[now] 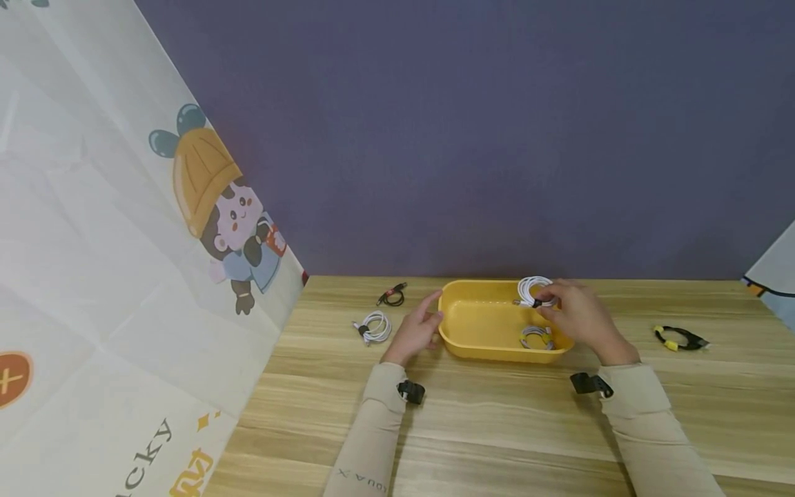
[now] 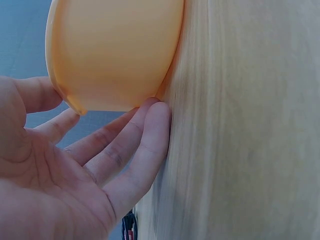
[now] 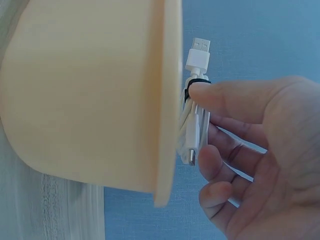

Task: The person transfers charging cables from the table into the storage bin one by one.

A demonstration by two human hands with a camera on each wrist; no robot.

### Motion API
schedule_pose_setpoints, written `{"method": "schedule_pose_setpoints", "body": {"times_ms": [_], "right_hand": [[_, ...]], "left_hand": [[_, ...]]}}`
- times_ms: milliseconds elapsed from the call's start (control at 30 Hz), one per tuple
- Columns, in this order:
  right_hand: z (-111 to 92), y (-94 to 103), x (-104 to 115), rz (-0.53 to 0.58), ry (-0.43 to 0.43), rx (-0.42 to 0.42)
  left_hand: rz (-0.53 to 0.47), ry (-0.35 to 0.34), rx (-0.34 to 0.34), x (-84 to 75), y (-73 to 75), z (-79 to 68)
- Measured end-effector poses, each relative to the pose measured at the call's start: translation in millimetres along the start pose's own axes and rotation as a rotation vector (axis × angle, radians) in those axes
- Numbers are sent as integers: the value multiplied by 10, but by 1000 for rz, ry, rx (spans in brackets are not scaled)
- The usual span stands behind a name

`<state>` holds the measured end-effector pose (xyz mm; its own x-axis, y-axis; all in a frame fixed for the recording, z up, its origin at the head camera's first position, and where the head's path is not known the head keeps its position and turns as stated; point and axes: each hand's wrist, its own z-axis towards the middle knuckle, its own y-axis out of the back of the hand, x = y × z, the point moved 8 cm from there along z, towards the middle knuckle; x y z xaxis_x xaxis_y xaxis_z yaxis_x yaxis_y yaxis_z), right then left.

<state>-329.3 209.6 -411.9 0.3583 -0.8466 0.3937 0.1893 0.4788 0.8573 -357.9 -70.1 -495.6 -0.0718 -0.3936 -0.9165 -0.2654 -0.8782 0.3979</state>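
Observation:
A yellow plastic bin (image 1: 478,353) rests on the table, a grey coiled cable (image 1: 535,337) with a yellow tie inside its right part. My left hand (image 1: 417,330) holds the bin's left end, thumb at the rim and fingertips low against the outer wall in the left wrist view. Above the right part of the bin, my right hand (image 1: 580,314) pinches a white coiled USB cable (image 1: 533,288) between thumb and fingers. In the right wrist view, the cable's USB plug (image 3: 198,55) points up, beside the bin's rim, and a black tie binds the coil.
Left of the bin lie a white coiled cable (image 1: 375,327) with a black tie and a small black cable (image 1: 393,295). Far to the right is a black cable (image 1: 682,338) with a yellow tie. A dark blue panel (image 1: 472,138) stands along the table's back edge.

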Motion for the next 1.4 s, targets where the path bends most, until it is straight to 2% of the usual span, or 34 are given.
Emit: {"method": "schedule_pose_setpoints", "body": {"times_ms": [733, 1400], "right_hand": [[14, -163, 40, 41, -4, 64], [35, -266, 64, 39, 28, 56]], "left_hand": [[11, 1, 1, 2, -4, 9], [4, 8, -3, -8, 1, -3]]}}
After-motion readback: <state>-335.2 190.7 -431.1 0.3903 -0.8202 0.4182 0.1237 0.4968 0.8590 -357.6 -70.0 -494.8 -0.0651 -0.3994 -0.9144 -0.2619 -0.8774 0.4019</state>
